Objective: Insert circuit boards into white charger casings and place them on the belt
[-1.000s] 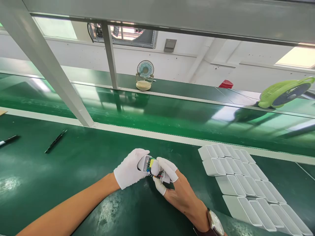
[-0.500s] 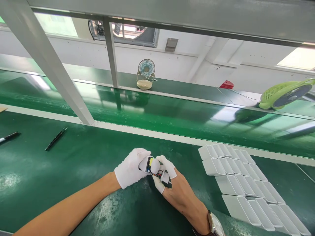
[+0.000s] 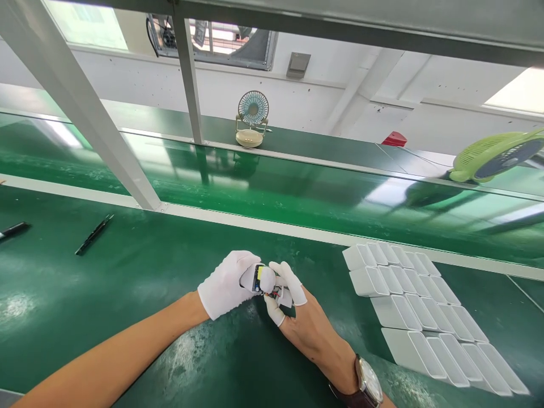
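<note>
My left hand (image 3: 227,286), in a white glove, is closed around a white plastic housing (image 3: 248,279). At the housing's open end show a dark circuit board (image 3: 256,280) and a yellow component (image 3: 259,273). My right hand (image 3: 304,320) wears white finger covers on the thumb and fingers. Its fingers pinch at a round white part (image 3: 267,279) that lies against the board. Thin red and dark wires (image 3: 275,292) run below it to a small white piece (image 3: 284,297) between the right thumb and fingers. The grip partly hides these parts.
Rows of white plastic cases (image 3: 408,317) stand on the green table to the right. A black pen-like tool (image 3: 94,234) and another dark tool (image 3: 15,230) lie at the left. A slanted metal post (image 3: 97,119) rises from the table edge. Beyond are a small fan (image 3: 253,109) and a green fan (image 3: 488,158).
The camera view has shifted slightly, so the background sits a little higher. Both hands keep their hold; the small white piece by the right hand has turned slightly.
</note>
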`<state>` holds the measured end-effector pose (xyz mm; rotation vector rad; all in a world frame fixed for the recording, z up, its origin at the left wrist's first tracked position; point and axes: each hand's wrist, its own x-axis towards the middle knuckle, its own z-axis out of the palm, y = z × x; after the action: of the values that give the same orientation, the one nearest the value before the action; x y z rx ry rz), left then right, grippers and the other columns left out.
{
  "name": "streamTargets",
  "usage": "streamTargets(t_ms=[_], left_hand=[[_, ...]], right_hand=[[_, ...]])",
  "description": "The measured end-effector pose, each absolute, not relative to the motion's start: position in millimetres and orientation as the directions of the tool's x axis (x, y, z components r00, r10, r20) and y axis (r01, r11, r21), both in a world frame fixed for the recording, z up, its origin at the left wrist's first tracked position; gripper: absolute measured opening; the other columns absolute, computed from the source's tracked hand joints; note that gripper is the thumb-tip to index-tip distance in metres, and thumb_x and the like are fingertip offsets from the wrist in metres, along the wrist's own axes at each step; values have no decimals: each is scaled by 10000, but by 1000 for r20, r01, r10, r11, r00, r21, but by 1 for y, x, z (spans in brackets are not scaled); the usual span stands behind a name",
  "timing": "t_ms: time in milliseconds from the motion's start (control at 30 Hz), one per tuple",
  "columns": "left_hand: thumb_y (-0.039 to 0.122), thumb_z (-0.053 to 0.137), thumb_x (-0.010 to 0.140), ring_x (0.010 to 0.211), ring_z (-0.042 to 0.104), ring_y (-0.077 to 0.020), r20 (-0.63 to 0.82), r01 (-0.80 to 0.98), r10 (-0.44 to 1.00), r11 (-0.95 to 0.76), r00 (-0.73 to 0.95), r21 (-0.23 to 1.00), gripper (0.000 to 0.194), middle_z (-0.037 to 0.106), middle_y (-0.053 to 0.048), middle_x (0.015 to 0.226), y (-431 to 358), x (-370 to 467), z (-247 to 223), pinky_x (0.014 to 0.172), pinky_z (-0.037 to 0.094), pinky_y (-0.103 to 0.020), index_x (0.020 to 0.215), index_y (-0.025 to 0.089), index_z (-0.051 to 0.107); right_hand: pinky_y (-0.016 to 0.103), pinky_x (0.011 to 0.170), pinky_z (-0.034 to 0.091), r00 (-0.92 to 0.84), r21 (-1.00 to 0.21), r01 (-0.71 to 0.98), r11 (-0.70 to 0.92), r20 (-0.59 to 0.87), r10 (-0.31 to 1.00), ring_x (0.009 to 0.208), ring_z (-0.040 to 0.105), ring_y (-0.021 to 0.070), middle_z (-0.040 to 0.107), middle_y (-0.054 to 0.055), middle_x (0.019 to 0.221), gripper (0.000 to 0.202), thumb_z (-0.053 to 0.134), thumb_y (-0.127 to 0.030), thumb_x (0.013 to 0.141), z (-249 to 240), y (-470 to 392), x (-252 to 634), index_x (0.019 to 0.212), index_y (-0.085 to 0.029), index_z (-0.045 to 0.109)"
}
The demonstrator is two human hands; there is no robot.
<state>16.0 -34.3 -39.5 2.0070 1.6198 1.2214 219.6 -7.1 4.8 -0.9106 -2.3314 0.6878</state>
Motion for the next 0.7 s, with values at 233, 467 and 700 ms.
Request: streamTargets(t_ms=[233, 467, 700], left_hand=[[226, 653, 829, 1062, 659, -254, 422, 641, 904, -364, 68, 676, 343, 678, -86, 1120, -31, 15, -34, 926, 555, -397, 1166, 243, 591], [319, 731, 774, 991, 664, -269, 296, 591, 915, -403, 274, 699, 362, 715, -48, 929, -28, 8, -19, 985, 511, -454, 1129, 269, 679], [404, 675, 823, 778, 648, -170, 44, 406, 995, -76, 86, 911, 388, 737, -36, 1063, -30, -3, -19, 681, 553, -291, 1182, 256, 694]], right_hand=[[433, 788, 626, -638, -565, 470, 678, 312, 704, 891, 706, 256, 693, 110, 1153, 620, 505, -233, 983, 4, -7, 216, 1550, -296, 261], [393, 879, 609, -589, -683, 377, 625, 344, 732, 1019, 693, 236, 696, 101, 1157, 416, 486, -306, 1011, 4, 7, 226, 1425, -262, 493], [427, 1075, 523, -644, -670, 309, 675, 374, 667, 1270, 595, 227, 580, 90, 1407, 384, 498, -225, 1001, -7, 18, 226, 1371, -297, 570]])
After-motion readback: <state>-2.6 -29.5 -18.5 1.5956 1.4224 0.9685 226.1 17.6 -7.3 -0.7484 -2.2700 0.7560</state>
